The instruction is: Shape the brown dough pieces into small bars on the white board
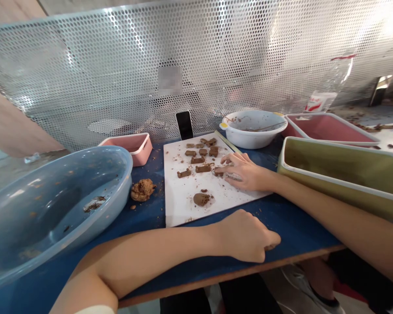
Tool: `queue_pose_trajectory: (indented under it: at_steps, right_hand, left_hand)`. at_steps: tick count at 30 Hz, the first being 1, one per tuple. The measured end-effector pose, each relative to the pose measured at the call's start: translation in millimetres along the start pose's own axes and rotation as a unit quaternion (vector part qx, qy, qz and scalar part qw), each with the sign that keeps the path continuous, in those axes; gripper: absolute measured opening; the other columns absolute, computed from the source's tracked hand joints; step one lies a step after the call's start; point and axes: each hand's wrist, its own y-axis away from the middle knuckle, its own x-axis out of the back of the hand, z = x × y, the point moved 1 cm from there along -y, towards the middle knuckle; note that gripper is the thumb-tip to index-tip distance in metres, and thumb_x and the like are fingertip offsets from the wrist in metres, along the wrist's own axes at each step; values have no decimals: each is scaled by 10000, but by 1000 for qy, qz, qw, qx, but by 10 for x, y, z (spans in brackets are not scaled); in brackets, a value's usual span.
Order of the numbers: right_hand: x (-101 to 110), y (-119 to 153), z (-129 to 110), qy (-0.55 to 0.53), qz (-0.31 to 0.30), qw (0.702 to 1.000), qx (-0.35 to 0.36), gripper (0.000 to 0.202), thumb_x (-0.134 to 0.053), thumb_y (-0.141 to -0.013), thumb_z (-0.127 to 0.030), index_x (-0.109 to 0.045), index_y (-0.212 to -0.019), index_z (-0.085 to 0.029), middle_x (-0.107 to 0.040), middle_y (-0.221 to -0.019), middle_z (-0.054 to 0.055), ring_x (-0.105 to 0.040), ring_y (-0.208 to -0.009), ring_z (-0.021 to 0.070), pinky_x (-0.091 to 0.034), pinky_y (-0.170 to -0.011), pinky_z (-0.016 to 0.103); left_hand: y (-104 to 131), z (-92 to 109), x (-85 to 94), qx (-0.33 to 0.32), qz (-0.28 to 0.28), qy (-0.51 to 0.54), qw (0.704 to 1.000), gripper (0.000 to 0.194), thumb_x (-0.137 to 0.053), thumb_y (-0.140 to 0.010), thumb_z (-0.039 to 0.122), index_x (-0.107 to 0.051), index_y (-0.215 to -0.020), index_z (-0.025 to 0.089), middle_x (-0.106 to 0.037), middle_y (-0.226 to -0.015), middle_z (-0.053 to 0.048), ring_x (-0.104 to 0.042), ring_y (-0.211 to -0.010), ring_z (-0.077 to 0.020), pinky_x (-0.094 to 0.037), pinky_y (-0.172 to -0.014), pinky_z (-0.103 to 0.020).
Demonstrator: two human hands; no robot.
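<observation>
On the white board [180, 205] lie several small brown clay pieces [203, 168], some shaped like little bars with raised ends. My right hand [249, 174] rests at the board's right side, fingers bent around a flat clay piece [218, 171] that touches the board. A rounded lump of clay [201, 199] sits alone toward the board's near edge. My left hand [245, 235] is a closed fist over the blue table, in front of the board. A bit of brown shows beneath its thumb, but the fingers hide what they hold.
A large blue basin [121, 187] stands at left, with a rough clay clump [143, 190] beside it. Behind are a small pink container [142, 148], a propped phone [184, 125] and a white basin [253, 138]. Green [340, 174] and pink [334, 128] bins stand right, before a perforated metal screen [118, 65].
</observation>
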Motion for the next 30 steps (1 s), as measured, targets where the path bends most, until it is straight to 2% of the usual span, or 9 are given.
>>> queue_pose_trajectory:
  at_steps: [3, 8, 13, 18, 25, 30]
  right_hand:
    - [0, 3, -3, 0, -4, 1000, 1, 459, -552, -1124, -460, -727, -1533, -348, -606, -1496, 167, -576, -1359, 392, -459, -1183, 681]
    - [-19, 4, 1, 1, -2, 1000, -21, 544, -555, -1118, -464, -603, -1653, -375, -599, -1502, 155, -571, -1400, 389, -453, -1208, 659]
    - [-46, 4, 18, 13, -17, 999, -34, 502, -561, -1110, -492, -684, -1578, -359, -586, -1518, 162, -575, -1402, 416, -454, -1199, 675]
    - [-53, 9, 28, 10, -3, 1000, -28, 546, -554, -1117, -467, -598, -1653, -370, -584, -1511, 164, -565, -1406, 401, -460, -1187, 678]
    - [-74, 10, 45, 16, 6, 1000, -26, 459, -574, -1109, -476, -708, -1529, -346, -595, -1488, 169, -581, -1394, 411, -473, -1186, 694]
    - [-73, 11, 53, 4, 27, 999, -22, 594, -580, -1110, -472, -542, -1697, -383, -598, -1488, 153, -584, -1410, 385, -467, -1232, 648]
  left_hand:
    - [-1, 1, 2, 1, -1, 3, 1000, 193, -669, -950, 154, -549, -816, 226, -738, -790, 5, -664, -728, -192, -373, -590, -321]
    - [-7, -4, -9, 2, -4, -8, 1000, 172, -668, -948, 158, -560, -833, 229, -747, -804, 3, -662, -727, -198, -375, -594, -325]
    - [-6, -9, -25, -2, 8, -8, 1000, 168, -681, -943, 156, -580, -830, 228, -754, -809, 1, -674, -739, -204, -387, -592, -325]
    - [-3, -11, -23, 2, -1, -6, 1000, 164, -676, -950, 163, -577, -837, 230, -750, -808, 6, -669, -736, -201, -375, -587, -331]
    - [6, 16, 26, 3, -3, -3, 1000, 183, -671, -954, 157, -570, -818, 227, -760, -816, 6, -660, -718, -193, -398, -596, -320]
    - [7, 14, 21, 5, -5, 2, 1000, 201, -676, -946, 150, -550, -810, 227, -744, -793, 9, -656, -716, -192, -388, -588, -319]
